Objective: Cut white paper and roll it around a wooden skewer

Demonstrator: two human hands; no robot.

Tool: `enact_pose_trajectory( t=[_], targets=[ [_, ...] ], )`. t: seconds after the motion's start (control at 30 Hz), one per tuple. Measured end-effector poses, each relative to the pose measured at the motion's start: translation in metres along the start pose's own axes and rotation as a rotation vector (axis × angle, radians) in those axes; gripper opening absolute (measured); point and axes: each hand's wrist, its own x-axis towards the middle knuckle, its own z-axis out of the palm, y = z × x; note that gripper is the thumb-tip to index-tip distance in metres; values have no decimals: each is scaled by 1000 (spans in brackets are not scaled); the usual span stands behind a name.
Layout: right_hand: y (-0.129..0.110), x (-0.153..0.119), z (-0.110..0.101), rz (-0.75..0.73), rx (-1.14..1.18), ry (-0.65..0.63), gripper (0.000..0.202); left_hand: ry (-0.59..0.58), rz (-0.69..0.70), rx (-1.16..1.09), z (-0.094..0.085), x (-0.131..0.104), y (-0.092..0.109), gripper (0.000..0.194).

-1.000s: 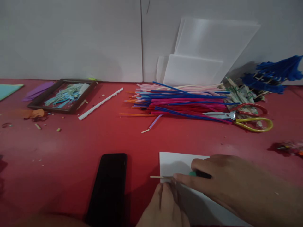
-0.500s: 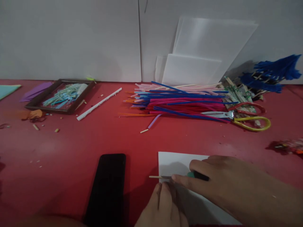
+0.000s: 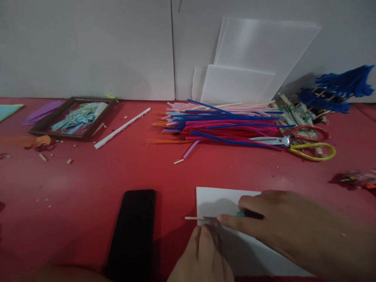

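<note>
A thin wooden stick (image 3: 192,218) lies across the left edge of a white board (image 3: 217,194), its tip sticking out over the red table. My left hand (image 3: 202,252) has its fingertips pressed together on the stick, pinning it to the board. In my right hand (image 3: 273,215) is a knife with a green and black handle (image 3: 253,214), the index finger stretched along it. The narrow metal blade (image 3: 209,217) lies against the stick, just above my left fingertips. Part of the stick and much of the handle are hidden by my fingers.
A black phone (image 3: 132,235) lies left of my hands. Farther back are a pile of colourful pipe cleaners (image 3: 229,125), scissors (image 3: 308,145), a white rolled stick (image 3: 122,128) and a dark frame (image 3: 58,135) holding shreds. White panels (image 3: 237,84) lean against the wall.
My right hand has slid slightly to the right with the knife, and the blade has shifted along the stick. My left hand stays on the stick.
</note>
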Motion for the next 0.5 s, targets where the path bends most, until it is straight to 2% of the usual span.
enact_pose_trajectory(
  t=[0.13,0.3,0.5],
  targets=[
    [5,-4,4,-20,18,56,81,32,-4,8,2,0,1,28],
    [8,-8,7,-40,90,28,79,47,3,37,1,0,2,21],
    [7,-7,3,-16,79,38,77,40,2,24,2,-1,2,24]
  ],
)
